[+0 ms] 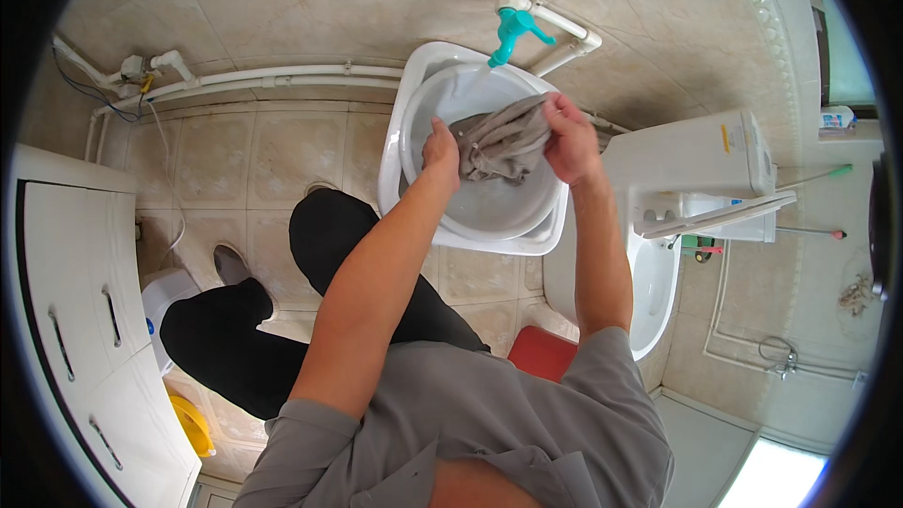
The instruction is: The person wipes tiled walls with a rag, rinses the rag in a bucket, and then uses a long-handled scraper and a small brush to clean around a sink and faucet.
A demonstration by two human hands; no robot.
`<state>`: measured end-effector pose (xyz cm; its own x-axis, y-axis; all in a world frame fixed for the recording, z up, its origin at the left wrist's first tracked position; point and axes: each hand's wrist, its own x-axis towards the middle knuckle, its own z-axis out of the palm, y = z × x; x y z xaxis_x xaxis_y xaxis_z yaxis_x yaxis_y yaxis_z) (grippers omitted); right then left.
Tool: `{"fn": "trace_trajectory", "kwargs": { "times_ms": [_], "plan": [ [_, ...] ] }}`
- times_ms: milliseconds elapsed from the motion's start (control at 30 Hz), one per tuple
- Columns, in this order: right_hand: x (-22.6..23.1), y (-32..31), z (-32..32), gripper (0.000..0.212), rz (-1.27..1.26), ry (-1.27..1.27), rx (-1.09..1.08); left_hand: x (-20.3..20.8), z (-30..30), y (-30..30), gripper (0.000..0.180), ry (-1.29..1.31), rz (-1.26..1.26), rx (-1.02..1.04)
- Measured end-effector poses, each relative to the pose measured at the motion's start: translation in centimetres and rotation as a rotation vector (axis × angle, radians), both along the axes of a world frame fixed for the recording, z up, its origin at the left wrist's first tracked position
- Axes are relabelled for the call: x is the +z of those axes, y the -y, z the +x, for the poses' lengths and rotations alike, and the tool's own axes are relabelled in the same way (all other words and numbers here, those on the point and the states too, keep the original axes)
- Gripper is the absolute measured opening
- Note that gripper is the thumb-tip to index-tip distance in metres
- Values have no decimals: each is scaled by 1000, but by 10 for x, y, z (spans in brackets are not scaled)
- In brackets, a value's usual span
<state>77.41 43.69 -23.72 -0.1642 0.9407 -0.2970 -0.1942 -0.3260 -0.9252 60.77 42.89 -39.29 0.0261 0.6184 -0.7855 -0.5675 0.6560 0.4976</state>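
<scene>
A wet-looking grey-brown cloth (503, 143) is stretched between my hands over a round white basin (489, 219). My right hand (570, 139) grips its right end, lifted near the basin's far right rim. At the cloth's left end, my left hand (441, 150) closes on the edge, its fingers partly hidden. The basin sits inside a larger white rectangular tub (388, 169). Above the far side is a teal tap (513, 35), with a pale streak under its spout that looks like running water. Some water shows in the basin below the cloth.
Right of the tub stands a white toilet (691, 155) with its lid raised. A red stool or mat (543, 354) lies near my right side. White drawers (85, 282) line the left, with a yellow basin (191, 425) beside them. White pipes (282, 75) run along the wall.
</scene>
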Motion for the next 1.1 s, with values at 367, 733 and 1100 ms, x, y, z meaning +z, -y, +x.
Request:
{"fn": "trace_trajectory", "kwargs": {
  "times_ms": [367,733,1100],
  "plan": [
    [28,14,16,28,150,-163,32,34,11,18,84,-746,998,-262],
    [-42,18,35,55,-444,34,-317,37,-5,1,40,-449,865,-146],
    [-126,23,30,41,-502,-409,-203,74,-1,10,40,468,830,-354]
  ]
}}
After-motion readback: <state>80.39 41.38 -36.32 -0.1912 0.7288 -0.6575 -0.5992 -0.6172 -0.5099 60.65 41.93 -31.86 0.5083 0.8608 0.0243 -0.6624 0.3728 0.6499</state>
